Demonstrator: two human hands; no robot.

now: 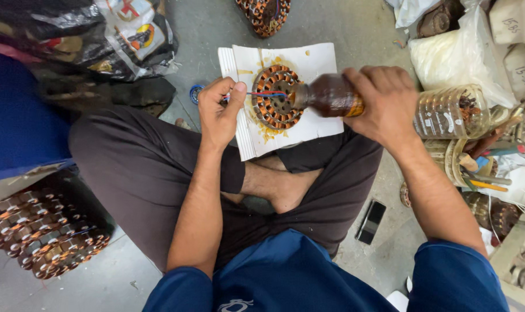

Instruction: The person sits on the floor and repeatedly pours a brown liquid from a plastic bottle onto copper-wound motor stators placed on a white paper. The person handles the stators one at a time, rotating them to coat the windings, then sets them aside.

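Lying between both hands, stator [277, 96] (copper-wound), bottle [330, 96] tipped over it

A grey concrete floor [216, 23] is seen, crowded by plastic bags [470, 52] far right and stacked copper windings [43, 231] near left.

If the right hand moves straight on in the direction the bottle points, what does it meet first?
The right hand tips a brown bottle leftward. Its mouth would first meet the copper-wound stator on the white paper, probably near the red and blue wires that the left hand pinches; depth is unclear.
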